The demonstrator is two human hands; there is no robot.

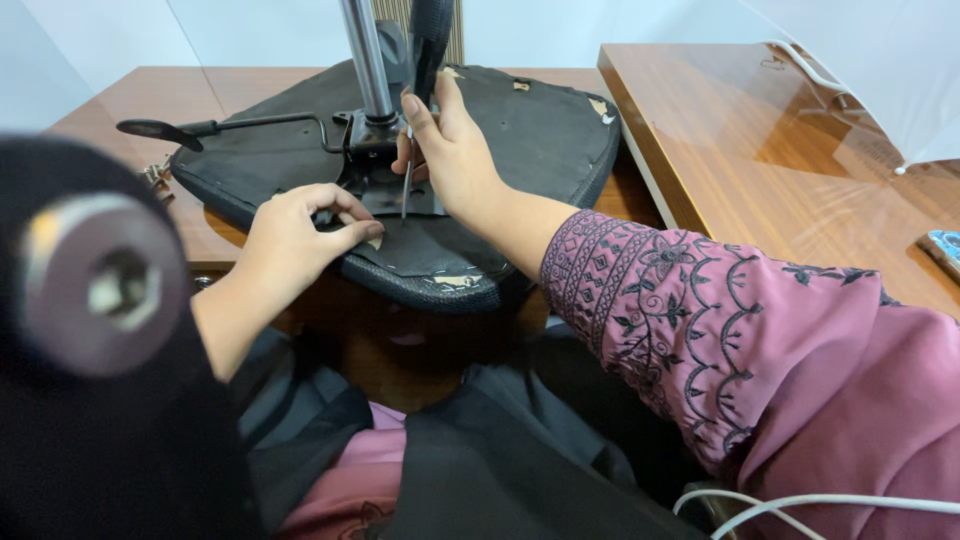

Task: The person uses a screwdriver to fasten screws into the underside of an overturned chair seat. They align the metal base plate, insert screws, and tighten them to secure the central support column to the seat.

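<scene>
Black upturned office-chair seat lies on the wooden table at twelve o'clock; left hand should keep pinching the torn fabric flat while right hand, fingers clamped on the thin metal tool, works steadily.

The upturned chair seat is black, its column shiny silver. The surface is glossy reddish-brown wood. The sleeve is mauve-pink with dark embroidered scallops and flowers.
</scene>
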